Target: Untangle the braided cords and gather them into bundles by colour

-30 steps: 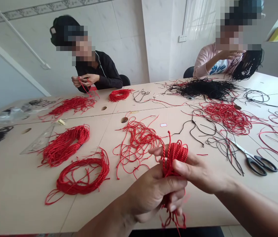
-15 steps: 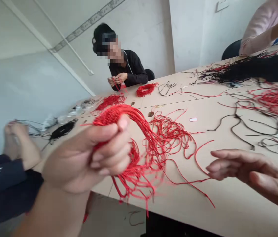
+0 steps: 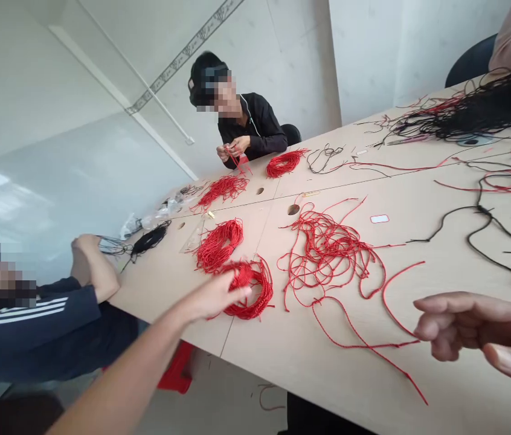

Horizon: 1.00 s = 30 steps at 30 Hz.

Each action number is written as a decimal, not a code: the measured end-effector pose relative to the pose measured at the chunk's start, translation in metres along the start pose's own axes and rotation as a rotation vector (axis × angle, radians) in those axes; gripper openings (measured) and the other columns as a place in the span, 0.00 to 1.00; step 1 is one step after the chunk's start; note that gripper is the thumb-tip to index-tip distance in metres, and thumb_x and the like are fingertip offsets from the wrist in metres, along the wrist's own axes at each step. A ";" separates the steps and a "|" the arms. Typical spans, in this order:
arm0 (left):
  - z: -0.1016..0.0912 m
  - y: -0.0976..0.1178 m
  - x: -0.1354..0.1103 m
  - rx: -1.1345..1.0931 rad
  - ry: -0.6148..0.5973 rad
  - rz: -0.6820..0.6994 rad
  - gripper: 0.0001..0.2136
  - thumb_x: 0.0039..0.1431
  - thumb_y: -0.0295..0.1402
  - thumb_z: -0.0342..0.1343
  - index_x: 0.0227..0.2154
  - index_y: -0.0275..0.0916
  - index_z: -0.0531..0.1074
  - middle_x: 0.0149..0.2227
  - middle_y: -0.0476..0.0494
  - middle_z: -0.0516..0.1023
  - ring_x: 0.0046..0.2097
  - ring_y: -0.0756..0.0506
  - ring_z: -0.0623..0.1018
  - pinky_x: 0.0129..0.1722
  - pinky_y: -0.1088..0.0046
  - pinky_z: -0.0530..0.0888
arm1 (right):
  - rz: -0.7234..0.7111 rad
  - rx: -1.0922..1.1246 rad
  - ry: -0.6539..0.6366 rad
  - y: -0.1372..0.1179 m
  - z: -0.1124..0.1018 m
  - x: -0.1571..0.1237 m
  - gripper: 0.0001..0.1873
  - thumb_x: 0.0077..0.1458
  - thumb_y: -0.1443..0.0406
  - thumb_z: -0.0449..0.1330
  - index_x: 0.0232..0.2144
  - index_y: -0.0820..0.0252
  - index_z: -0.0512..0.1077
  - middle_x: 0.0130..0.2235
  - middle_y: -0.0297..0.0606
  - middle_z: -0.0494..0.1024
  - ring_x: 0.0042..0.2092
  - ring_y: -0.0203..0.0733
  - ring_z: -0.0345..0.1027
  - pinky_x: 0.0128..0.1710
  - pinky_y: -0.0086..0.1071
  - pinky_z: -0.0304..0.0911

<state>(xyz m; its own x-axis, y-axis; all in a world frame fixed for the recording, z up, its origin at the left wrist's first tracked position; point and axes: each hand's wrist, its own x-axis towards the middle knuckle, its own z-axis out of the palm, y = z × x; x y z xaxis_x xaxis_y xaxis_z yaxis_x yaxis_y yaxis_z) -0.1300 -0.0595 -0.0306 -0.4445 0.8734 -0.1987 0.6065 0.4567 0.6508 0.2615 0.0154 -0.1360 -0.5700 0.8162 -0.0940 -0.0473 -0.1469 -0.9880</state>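
My left hand (image 3: pixel 212 296) reaches far out over the table's near-left edge, fingers stretched, fingertips resting on a coil of red cords (image 3: pixel 258 296). Nothing looks gripped in it. A second red coil (image 3: pixel 217 244) lies just behind. A loose tangle of red cords (image 3: pixel 328 254) spreads to the right, with single strands trailing toward my right hand (image 3: pixel 477 332). That hand hovers low at the right with fingers loosely bent and apart, holding nothing.
Across the wooden table (image 3: pixel 328 362) a person in black (image 3: pixel 249 127) handles red cords. Another person's striped sleeve (image 3: pixel 47 320) rests at the left edge. Black cords (image 3: pixel 477 115) are heaped at the far right, and a black strand (image 3: pixel 486 229) lies nearer.
My left hand carried the red bundle left and out, and now lies extended on a coil on the table. My right hand let go and drew back. The view swung left.
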 end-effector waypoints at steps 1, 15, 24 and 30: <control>0.014 -0.013 -0.001 0.064 -0.054 0.019 0.14 0.36 0.39 0.70 0.24 0.40 0.74 0.27 0.46 0.79 0.33 0.39 0.78 0.35 0.66 0.74 | 0.012 0.018 -0.042 0.000 -0.001 0.001 0.24 0.47 0.44 0.64 0.43 0.44 0.79 0.37 0.45 0.79 0.34 0.49 0.72 0.34 0.40 0.71; 0.066 -0.015 -0.009 0.398 0.125 0.350 0.17 0.60 0.43 0.50 0.46 0.39 0.72 0.50 0.33 0.75 0.54 0.32 0.72 0.55 0.49 0.66 | -0.151 -0.727 -0.424 0.000 0.030 0.011 0.15 0.62 0.62 0.55 0.50 0.48 0.73 0.52 0.40 0.75 0.53 0.47 0.69 0.53 0.41 0.67; 0.117 0.015 0.043 0.182 -0.068 0.432 0.06 0.54 0.32 0.56 0.23 0.41 0.72 0.26 0.47 0.76 0.32 0.43 0.76 0.37 0.66 0.73 | -0.293 -0.854 -0.384 0.008 0.028 0.019 0.16 0.58 0.72 0.56 0.46 0.54 0.74 0.47 0.41 0.76 0.49 0.45 0.70 0.48 0.38 0.68; 0.092 0.064 0.020 -0.147 -0.075 0.467 0.09 0.62 0.39 0.52 0.34 0.41 0.73 0.34 0.46 0.81 0.39 0.45 0.80 0.41 0.70 0.75 | -0.290 -0.900 -0.233 0.008 0.029 0.022 0.17 0.58 0.72 0.55 0.48 0.59 0.73 0.46 0.44 0.77 0.49 0.49 0.71 0.47 0.44 0.70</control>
<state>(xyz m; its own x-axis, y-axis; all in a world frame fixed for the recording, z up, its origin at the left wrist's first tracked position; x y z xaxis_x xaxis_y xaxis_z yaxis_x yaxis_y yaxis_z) -0.0398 0.0030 -0.0602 -0.0950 0.9914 0.0900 0.6277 -0.0105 0.7784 0.2251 0.0158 -0.1423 -0.7879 0.6078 0.0985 0.3776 0.6034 -0.7024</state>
